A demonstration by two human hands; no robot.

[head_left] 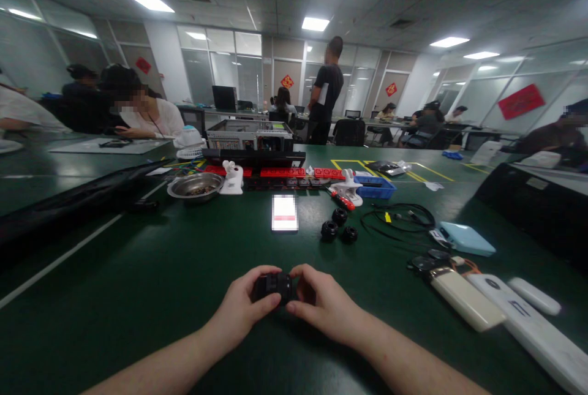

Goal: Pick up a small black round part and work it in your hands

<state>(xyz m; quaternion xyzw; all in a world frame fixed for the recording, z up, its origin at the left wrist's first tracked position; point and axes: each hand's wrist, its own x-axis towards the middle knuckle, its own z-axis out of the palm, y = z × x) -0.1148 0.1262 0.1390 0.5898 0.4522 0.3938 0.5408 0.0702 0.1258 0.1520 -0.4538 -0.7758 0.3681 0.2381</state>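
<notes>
Low over the near part of the green table, a small black part (271, 286) with a blocky left side and a rounded right end sits between my hands. My left hand (248, 297) is closed round its left side, thumb in front and fingers behind. At the rounded end, my right hand (316, 297) curves with thumb and forefinger on the edge. The part's exact kind is too dark to make out. Beyond my right hand stand three black round ring-like pieces (329, 230). A white card or screen (285, 212), blurred out, lies straight ahead.
At the back are a metal bowl (195, 194), white stands (233, 178), a red-handled screwdriver (343, 200), a blue tray (374, 187) and an opened computer case (250, 135). On the right lie a black cable (399, 206), a light-blue box (467, 238) and a cream power bank (466, 298). People sit beyond.
</notes>
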